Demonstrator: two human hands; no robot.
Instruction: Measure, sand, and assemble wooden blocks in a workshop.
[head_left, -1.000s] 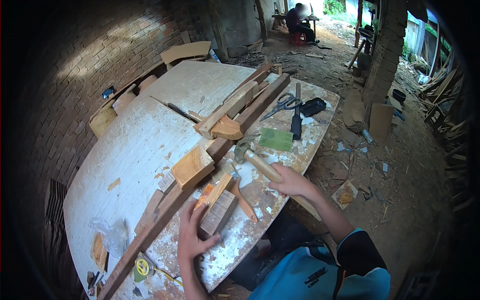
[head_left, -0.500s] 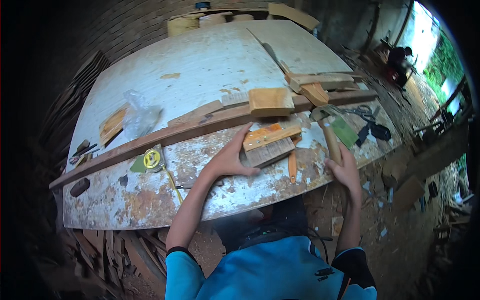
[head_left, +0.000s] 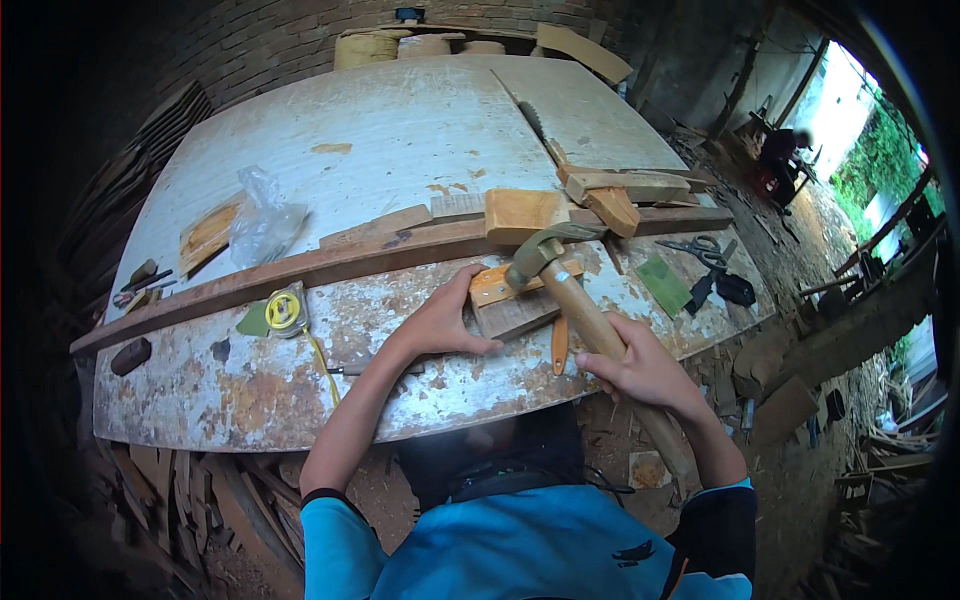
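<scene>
My left hand (head_left: 445, 317) grips the left end of a greyish wooden block (head_left: 515, 316), thumb along the near side and fingers behind. An orange-brown wood piece (head_left: 488, 287) lies on top of the block, with small shiny spots on it. My right hand (head_left: 640, 366) is closed around the wooden handle of a claw hammer (head_left: 588, 310). The hammer's metal head is over the orange-brown piece and hides part of it; whether they touch I cannot tell. An orange-handled tool (head_left: 559, 348) pokes out from beside the block.
A long wooden beam (head_left: 350, 262) crosses the worn table (head_left: 270, 385). Behind the block sits a yellowish wood block (head_left: 525, 213). Also on the table are a tape measure (head_left: 288, 312), a plastic bag (head_left: 265, 225), scissors (head_left: 703, 248) and a handsaw (head_left: 532, 122). A person (head_left: 783, 165) sits far right.
My right hand has swung the hammer leftward, bringing its head from the right of the block to over it. My left hand keeps its hold on the block. The whole view has shifted slightly.
</scene>
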